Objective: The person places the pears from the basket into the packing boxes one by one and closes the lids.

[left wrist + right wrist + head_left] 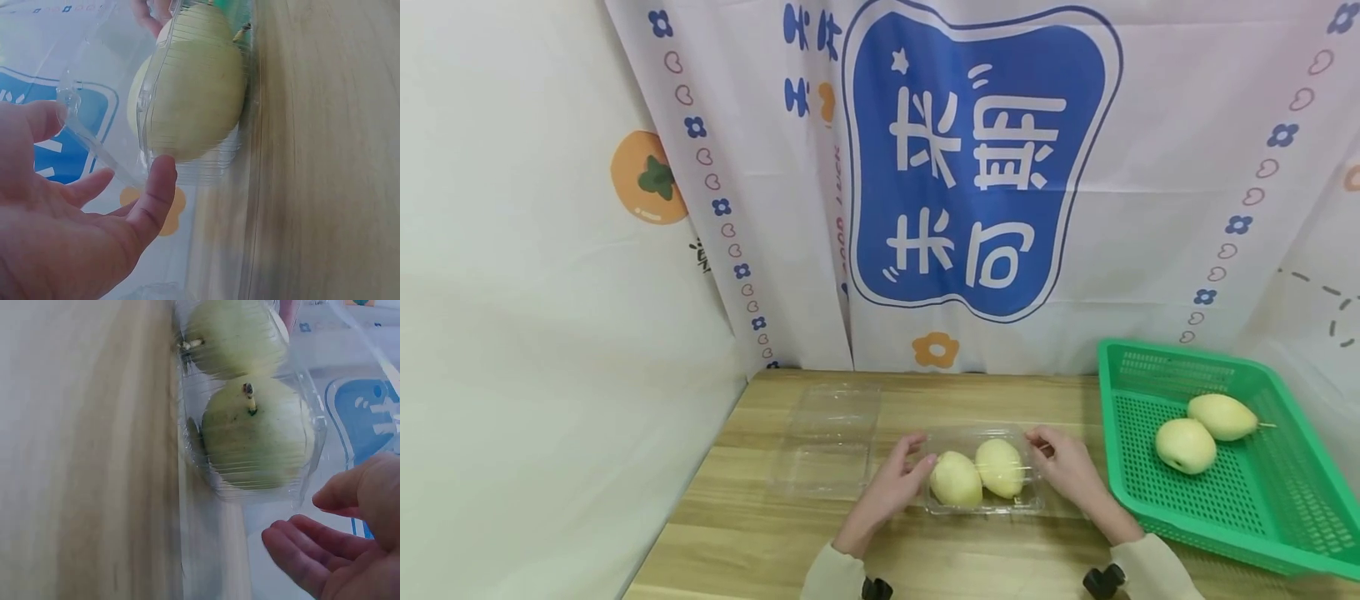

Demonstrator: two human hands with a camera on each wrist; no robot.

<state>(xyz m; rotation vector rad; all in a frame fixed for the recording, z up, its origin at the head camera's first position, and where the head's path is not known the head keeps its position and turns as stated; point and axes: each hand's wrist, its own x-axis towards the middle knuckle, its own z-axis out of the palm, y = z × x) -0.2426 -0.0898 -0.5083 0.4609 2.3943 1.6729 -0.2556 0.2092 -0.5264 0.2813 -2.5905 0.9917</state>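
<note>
From the head camera, a clear, thin plastic clamshell box (983, 471) holding two pale yellow pears (977, 475) sits mid-table, the left hand (891, 487) at its nine o'clock and the right hand (1071, 471) at its three o'clock, both spread and touching its rims. In the left wrist view the relaxed fingers (153, 200) meet the box wall at six o'clock of a pear (197, 94); the box looks flimsy and slippery, so I'd grip its stiffer rims from both ends. In the right wrist view the open fingers (306, 556) hover just off the box (250, 425) at five o'clock.
</note>
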